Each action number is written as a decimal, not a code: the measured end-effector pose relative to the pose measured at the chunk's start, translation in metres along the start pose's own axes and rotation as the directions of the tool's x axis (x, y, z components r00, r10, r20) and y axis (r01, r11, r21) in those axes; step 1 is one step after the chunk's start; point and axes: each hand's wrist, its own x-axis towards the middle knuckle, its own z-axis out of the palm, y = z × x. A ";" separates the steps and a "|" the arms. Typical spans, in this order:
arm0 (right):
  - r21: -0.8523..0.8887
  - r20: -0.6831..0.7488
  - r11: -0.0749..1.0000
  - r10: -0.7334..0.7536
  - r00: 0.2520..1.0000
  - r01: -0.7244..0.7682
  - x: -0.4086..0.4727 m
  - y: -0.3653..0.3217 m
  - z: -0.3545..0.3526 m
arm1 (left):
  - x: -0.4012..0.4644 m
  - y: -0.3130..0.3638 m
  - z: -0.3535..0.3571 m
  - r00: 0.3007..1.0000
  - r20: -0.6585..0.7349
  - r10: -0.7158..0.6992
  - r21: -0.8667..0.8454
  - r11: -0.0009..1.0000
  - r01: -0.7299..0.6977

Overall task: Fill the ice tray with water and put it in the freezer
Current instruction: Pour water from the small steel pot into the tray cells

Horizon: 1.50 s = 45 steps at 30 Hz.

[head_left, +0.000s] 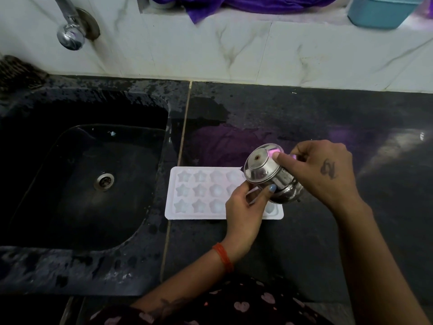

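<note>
Beneath both hands, on the dark counter (304,231), a white ice tray (199,193) with star-shaped cells is laid flat, its near-right corner hidden under the left hand (243,214).

- Steel pot (269,177): held tipped on its side above the tray's right end, base turned toward the camera. It is gripped between the two hands; its mouth is hidden, so whether water is leaving it cannot be told.
- Left hand: curled against the pot's lower side, thumb on the metal.
- Right hand (325,174): wrapped over the pot from the far side, forefinger laid on the base.
- Sink (58,261): set left of the left hand, well apart from the tray.
- Tap (70,34): mounted on the wall beyond the sink.

Fill level of the cells cannot be judged with certainty.

Risks, as judged: water could be poured too fast from a wide mouth, so that shallow cells are overrun and the counter flooded; a wet pot could be let slip onto the tray; an overfull tray could be spilled when carried to the freezer, which is not in view.
</note>
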 end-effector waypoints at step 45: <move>0.024 -0.007 0.999 0.036 0.999 -0.036 0.001 0.022 -0.009 | 0.002 -0.002 0.024 1.000 -0.008 0.009 -0.044 0.999 -0.009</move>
